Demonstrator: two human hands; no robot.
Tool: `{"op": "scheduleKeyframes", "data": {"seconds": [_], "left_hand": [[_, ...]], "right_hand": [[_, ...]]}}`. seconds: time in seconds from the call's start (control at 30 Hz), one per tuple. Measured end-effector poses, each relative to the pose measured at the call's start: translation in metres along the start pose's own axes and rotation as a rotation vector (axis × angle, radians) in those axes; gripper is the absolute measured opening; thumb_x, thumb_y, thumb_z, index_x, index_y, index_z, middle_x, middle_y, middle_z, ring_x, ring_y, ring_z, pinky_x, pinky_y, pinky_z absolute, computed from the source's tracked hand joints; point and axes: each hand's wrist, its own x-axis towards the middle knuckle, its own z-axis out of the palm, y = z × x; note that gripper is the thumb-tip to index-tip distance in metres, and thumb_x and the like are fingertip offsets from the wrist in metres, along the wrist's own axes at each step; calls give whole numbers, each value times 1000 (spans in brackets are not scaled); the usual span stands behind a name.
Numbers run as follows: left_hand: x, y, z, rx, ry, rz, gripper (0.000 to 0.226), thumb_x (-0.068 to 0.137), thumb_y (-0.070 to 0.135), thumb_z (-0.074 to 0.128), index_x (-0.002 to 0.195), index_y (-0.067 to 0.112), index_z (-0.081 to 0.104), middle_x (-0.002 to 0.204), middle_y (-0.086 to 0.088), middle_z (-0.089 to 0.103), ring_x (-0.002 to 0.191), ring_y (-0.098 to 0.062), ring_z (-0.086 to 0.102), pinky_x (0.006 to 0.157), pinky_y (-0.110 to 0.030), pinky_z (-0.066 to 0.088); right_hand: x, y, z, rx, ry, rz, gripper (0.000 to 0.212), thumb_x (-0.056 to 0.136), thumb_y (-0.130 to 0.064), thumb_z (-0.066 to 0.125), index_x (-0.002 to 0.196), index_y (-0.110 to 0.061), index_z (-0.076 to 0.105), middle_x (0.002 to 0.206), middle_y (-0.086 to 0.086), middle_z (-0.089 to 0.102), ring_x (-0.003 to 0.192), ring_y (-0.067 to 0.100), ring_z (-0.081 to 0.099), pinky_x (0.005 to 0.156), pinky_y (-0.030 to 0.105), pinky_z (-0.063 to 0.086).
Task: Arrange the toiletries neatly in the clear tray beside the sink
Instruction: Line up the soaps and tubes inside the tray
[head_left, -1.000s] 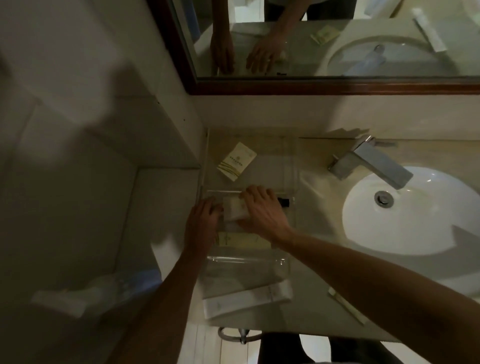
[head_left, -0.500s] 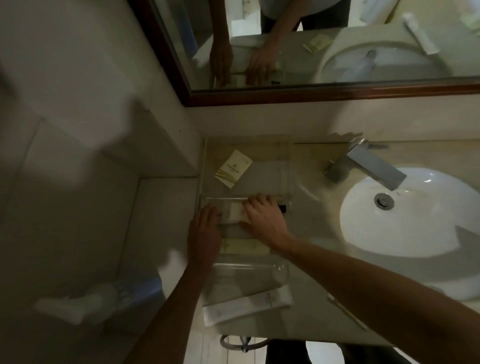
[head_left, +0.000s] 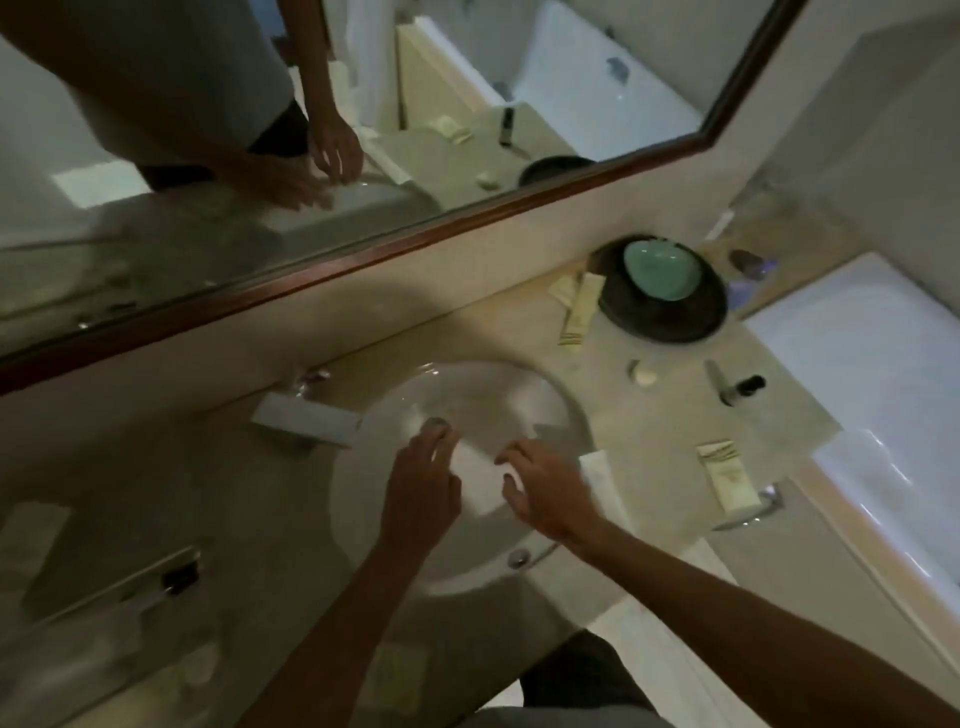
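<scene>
My left hand (head_left: 421, 488) and my right hand (head_left: 545, 488) hover over the white sink (head_left: 493, 400), fingers apart, holding nothing. The clear tray (head_left: 104, 587) is blurred at the lower left, with a dark-capped bottle (head_left: 179, 577) at its edge. Right of the sink lie two cream tubes (head_left: 579, 312), a small pale soap (head_left: 644, 374), a small dark-capped bottle (head_left: 737, 387) and another cream tube (head_left: 727, 475). A white tube (head_left: 597, 473) lies on the sink's rim just right of my right hand.
The square faucet (head_left: 306, 418) stands left of the basin. A dark round tray (head_left: 670, 322) holding a green dish (head_left: 660, 270) sits at the back right. A white bathtub (head_left: 857, 389) borders the counter's right end. The mirror (head_left: 208, 156) runs along the back wall.
The view has swung right from the clear tray to the sink. Both hands have left the items in the tray and now hang empty over the basin.
</scene>
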Motion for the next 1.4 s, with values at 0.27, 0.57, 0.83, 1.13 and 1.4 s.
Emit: {"op": "scheduleKeyframes", "data": {"seconds": [0.27, 0.57, 0.83, 1.13, 1.4], "left_hand": [[179, 107, 128, 81, -209, -137, 38, 80, 20, 59, 117, 12, 54, 110, -11, 58, 97, -31, 58, 78, -39, 49], [309, 117, 221, 200, -211, -372, 72, 89, 43, 59, 142, 6, 27, 140, -17, 40, 121, -32, 44, 97, -41, 40], [251, 95, 172, -25, -222, -292, 36, 88, 1, 52, 121, -7, 40, 125, -26, 38, 99, -36, 52, 82, -37, 44], [9, -25, 22, 16, -195, -315, 40, 80, 4, 57, 119, 9, 47, 107, -12, 47, 83, -33, 55, 71, -45, 50], [-180, -143, -106, 84, -124, -442, 47, 80, 24, 38, 119, 3, 52, 114, -18, 52, 92, -33, 56, 78, -42, 50]], "right_hand": [[20, 202, -77, -147, 73, 394, 26, 81, -26, 66, 106, -17, 64, 101, 3, 62, 82, 22, 59, 65, 33, 52], [56, 277, -51, 19, -12, 452, 52, 88, -42, 62, 133, -20, 48, 128, 5, 46, 110, 27, 50, 80, 38, 49], [48, 260, -39, 163, -40, 259, 43, 82, -31, 66, 122, -22, 54, 115, 1, 50, 102, 24, 52, 79, 37, 49], [21, 69, 10, 415, -134, -99, 49, 78, -24, 72, 124, -17, 59, 114, 0, 52, 97, 18, 57, 80, 30, 51], [11, -138, 81, 379, -218, -198, 37, 72, -20, 79, 106, -17, 65, 102, 0, 63, 93, 20, 57, 78, 31, 48]]}}
